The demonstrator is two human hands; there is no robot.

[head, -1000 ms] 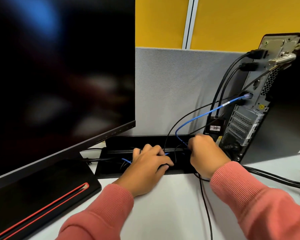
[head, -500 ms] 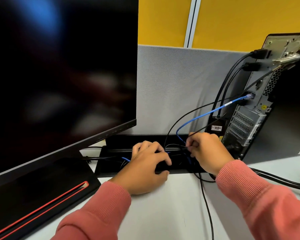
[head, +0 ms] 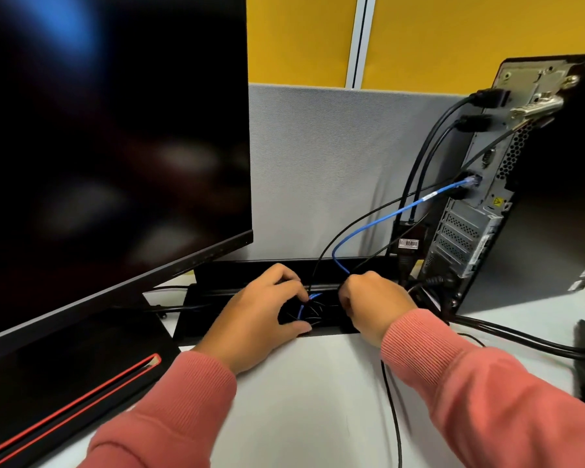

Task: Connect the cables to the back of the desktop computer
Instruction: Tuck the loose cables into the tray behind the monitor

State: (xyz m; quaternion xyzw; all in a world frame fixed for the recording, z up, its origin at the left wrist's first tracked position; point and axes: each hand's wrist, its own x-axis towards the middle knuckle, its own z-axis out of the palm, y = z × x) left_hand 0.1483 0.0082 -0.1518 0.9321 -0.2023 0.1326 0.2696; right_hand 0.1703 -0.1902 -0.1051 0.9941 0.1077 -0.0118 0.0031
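Wall: yellow up high, with a grey panel point(head: 335, 163) below it, right behind my white desk point(head: 301, 400).
Screen: my big black monitor point(head: 108, 130) stands on the left, dark. Its flat black base point(head: 65, 373) has red lines on it.
Computer: the black desktop computer point(head: 537, 184) stands on the right, with its back side turned toward me.
Blue cable: the blue cable point(head: 385, 219) is plugged into the back of the computer. It bends down to the black cable slot point(head: 217, 298) at the back of the desk.
Black cables: two thick black cables point(head: 429, 157) are plugged in near the top of the computer. More black ones go down into the slot, and one thin black cable point(head: 394, 410) runs across the desk toward me.
Left hand: my left hand point(head: 260, 315) is over the slot. My fingers are bent and my fingertips touch the blue cable. I cannot tell if I am pinching it.
Right hand: my right hand point(head: 375, 302) is curled tight where the cables go into the slot. It seems to hold cables, but I cannot see which.
Sleeves: both of my sleeves point(head: 487, 400) are pink.
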